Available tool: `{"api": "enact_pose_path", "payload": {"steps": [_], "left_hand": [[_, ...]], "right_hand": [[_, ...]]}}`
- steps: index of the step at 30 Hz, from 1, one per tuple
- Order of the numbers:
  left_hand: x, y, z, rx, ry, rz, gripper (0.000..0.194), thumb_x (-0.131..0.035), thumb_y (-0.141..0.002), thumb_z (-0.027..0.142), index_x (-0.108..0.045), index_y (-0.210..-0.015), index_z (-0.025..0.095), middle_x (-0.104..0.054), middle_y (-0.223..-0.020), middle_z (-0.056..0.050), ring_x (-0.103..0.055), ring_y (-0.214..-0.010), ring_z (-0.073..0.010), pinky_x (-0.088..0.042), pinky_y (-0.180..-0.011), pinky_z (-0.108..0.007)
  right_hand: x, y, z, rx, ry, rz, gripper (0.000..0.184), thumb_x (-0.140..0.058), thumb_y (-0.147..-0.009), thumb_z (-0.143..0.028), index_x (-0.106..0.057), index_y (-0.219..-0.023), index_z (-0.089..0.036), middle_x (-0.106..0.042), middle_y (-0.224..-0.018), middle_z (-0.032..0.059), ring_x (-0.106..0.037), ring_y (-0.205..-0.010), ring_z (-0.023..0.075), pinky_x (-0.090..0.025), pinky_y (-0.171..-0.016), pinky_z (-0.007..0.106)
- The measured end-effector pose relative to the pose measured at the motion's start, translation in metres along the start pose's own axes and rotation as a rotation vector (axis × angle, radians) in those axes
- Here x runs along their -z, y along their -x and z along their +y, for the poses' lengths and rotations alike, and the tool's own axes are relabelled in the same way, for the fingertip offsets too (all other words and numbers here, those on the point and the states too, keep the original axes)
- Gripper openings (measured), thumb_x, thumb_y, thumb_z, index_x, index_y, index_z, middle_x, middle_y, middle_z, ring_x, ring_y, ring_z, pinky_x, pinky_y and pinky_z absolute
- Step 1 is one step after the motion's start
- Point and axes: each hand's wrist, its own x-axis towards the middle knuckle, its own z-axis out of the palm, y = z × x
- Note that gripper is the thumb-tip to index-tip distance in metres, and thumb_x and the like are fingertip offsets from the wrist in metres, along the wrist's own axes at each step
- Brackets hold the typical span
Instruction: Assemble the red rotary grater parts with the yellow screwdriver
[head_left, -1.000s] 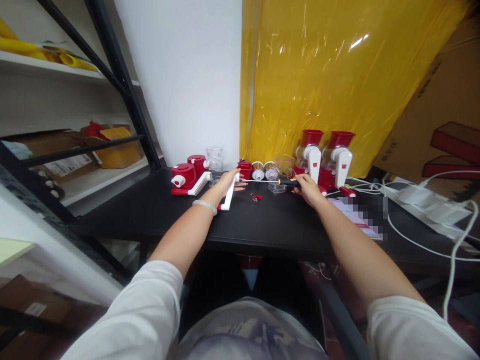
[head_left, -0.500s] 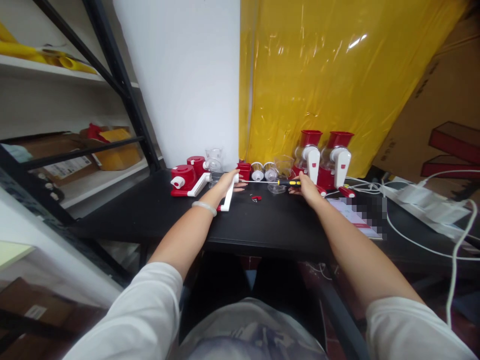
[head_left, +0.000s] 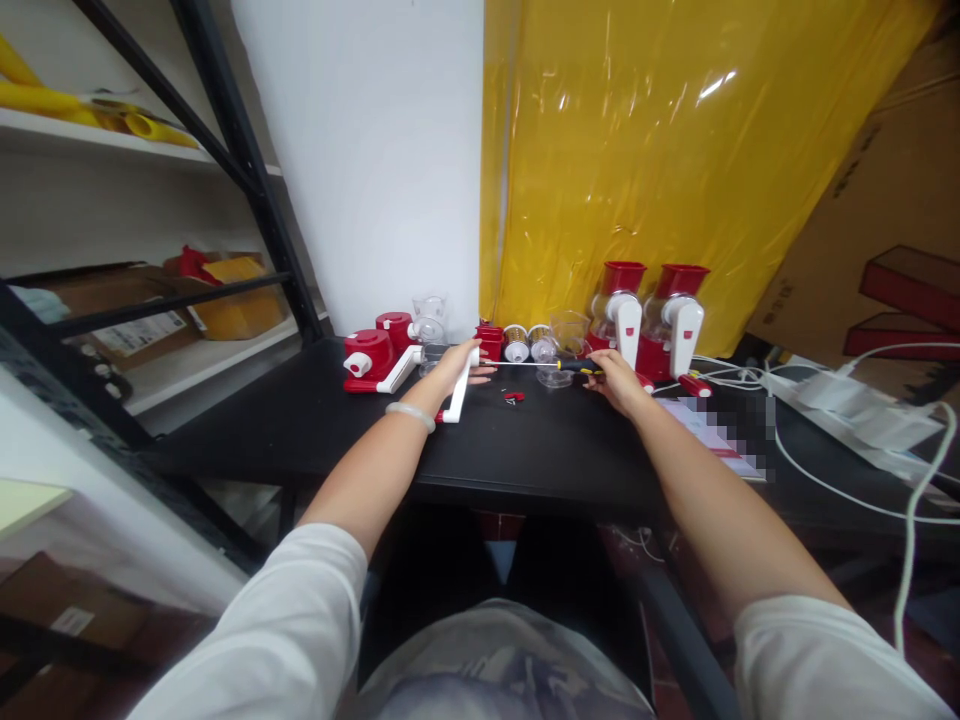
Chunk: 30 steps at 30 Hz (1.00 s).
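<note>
My left hand (head_left: pixel 456 368) is closed round a white crank handle (head_left: pixel 460 388), which has a red part at its lower end. From the right, a screwdriver (head_left: pixel 576 366) with a black and yellow grip lies level, its long shaft reaching the crank's upper end. My right hand (head_left: pixel 611 378) grips the screwdriver by the back of its handle. Between my hands, a small red piece (head_left: pixel 514 397) lies on the black table (head_left: pixel 517 450) with tiny screws beside it. Whatever sits behind my left palm is partly hidden.
Red grinder bases (head_left: pixel 369 358) stand at the left beside another white crank (head_left: pixel 400 370). Drum graters (head_left: pixel 516 343) and clear plastic parts stand behind my hands. Two assembled grinders (head_left: pixel 679 325) are at the right, near a paper sheet (head_left: pixel 712 435) and a power strip (head_left: pixel 847 410) with white cables.
The screwdriver's grip has turned a little, its yellow marks showing differently, and the fingers of my right hand have shifted on it. My left hand keeps its hold on the crank.
</note>
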Motion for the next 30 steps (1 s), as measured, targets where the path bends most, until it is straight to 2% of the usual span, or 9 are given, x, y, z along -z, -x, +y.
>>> {"api": "enact_pose_path", "payload": {"steps": [3,6,9,14,19,21,23,26,30], "left_hand": [[-0.0003,0.0006,-0.0001,0.003,0.000,0.005,0.022,-0.065,-0.094,0.038,-0.067,-0.096,0.016,-0.073,-0.077,-0.008,-0.079,-0.081,-0.0260,-0.065,-0.072,-0.033],[-0.0010,0.0015,0.0002,-0.001,0.002,0.006,0.022,-0.064,-0.094,0.038,-0.068,-0.096,0.016,-0.073,-0.078,-0.009,-0.079,-0.080,-0.0257,-0.065,-0.071,-0.033],[-0.0019,0.0028,0.0012,0.008,0.001,0.015,0.022,-0.062,-0.096,0.037,-0.068,-0.093,0.016,-0.072,-0.075,-0.008,-0.079,-0.077,-0.0248,-0.064,-0.067,-0.031],[-0.0028,0.0040,0.0029,0.020,0.004,0.022,0.021,-0.064,-0.095,0.037,-0.067,-0.091,0.016,-0.072,-0.077,-0.008,-0.078,-0.075,-0.0247,-0.064,-0.067,-0.031],[-0.0041,0.0047,0.0036,0.034,0.002,0.023,0.021,-0.066,-0.094,0.038,-0.066,-0.093,0.017,-0.071,-0.075,-0.006,-0.079,-0.076,-0.0243,-0.064,-0.066,-0.030],[-0.0044,0.0048,0.0036,0.040,-0.003,0.023,0.020,-0.065,-0.094,0.037,-0.066,-0.094,0.017,-0.071,-0.073,-0.006,-0.079,-0.076,-0.0248,-0.064,-0.066,-0.030],[-0.0043,0.0046,0.0035,0.038,-0.008,0.018,0.021,-0.063,-0.095,0.037,-0.067,-0.095,0.017,-0.072,-0.074,-0.007,-0.079,-0.078,-0.0257,-0.065,-0.067,-0.031],[-0.0038,0.0042,0.0031,0.031,-0.008,0.016,0.021,-0.062,-0.096,0.038,-0.067,-0.095,0.017,-0.073,-0.078,-0.009,-0.079,-0.082,-0.0272,-0.065,-0.070,-0.033],[-0.0035,0.0037,0.0029,0.032,-0.003,0.028,0.021,-0.067,-0.093,0.038,-0.066,-0.095,0.017,-0.072,-0.076,-0.008,-0.079,-0.083,-0.0277,-0.065,-0.071,-0.034]], "right_hand": [[0.0022,-0.0016,0.0009,-0.018,0.084,-0.012,0.024,-0.060,-0.093,-0.046,-0.052,-0.088,-0.024,-0.059,-0.059,-0.0038,-0.055,-0.046,0.0115,-0.053,-0.051,0.025],[0.0060,-0.0036,0.0043,0.046,0.235,-0.020,0.040,-0.049,-0.098,-0.061,-0.052,-0.083,-0.023,-0.056,-0.051,-0.0012,-0.054,-0.043,0.0140,-0.048,-0.046,0.025],[0.0080,-0.0041,0.0080,0.127,0.273,-0.016,0.044,-0.058,-0.092,-0.065,-0.050,-0.079,-0.024,-0.049,-0.047,-0.0047,-0.046,-0.039,0.0115,-0.052,-0.049,0.027],[0.0036,-0.0007,0.0053,0.046,0.072,-0.003,0.033,-0.072,-0.084,-0.051,-0.053,-0.085,-0.025,-0.049,-0.053,-0.0076,-0.046,-0.044,0.0091,-0.056,-0.056,0.027],[-0.0005,0.0016,0.0001,-0.007,-0.058,-0.023,0.021,-0.069,-0.081,-0.037,-0.053,-0.090,-0.025,-0.056,-0.060,-0.0071,-0.052,-0.050,0.0101,-0.055,-0.058,0.027],[0.0003,0.0002,0.0010,-0.033,-0.032,-0.022,0.021,-0.063,-0.087,-0.043,-0.053,-0.088,-0.025,-0.057,-0.058,-0.0053,-0.053,-0.048,0.0117,-0.054,-0.057,0.027],[0.0025,-0.0017,0.0034,-0.034,0.071,-0.021,0.033,-0.053,-0.093,-0.056,-0.052,-0.084,-0.024,-0.056,-0.053,-0.0023,-0.052,-0.045,0.0142,-0.051,-0.052,0.029],[0.0059,-0.0031,0.0075,0.074,0.213,-0.032,0.048,-0.053,-0.090,-0.072,-0.051,-0.079,-0.025,-0.050,-0.047,-0.0022,-0.046,-0.040,0.0147,-0.050,-0.051,0.032],[0.0059,-0.0021,0.0087,0.083,0.155,-0.024,0.042,-0.064,-0.084,-0.066,-0.048,-0.080,-0.027,-0.045,-0.049,-0.0047,-0.041,-0.043,0.0144,-0.051,-0.055,0.034]]}}
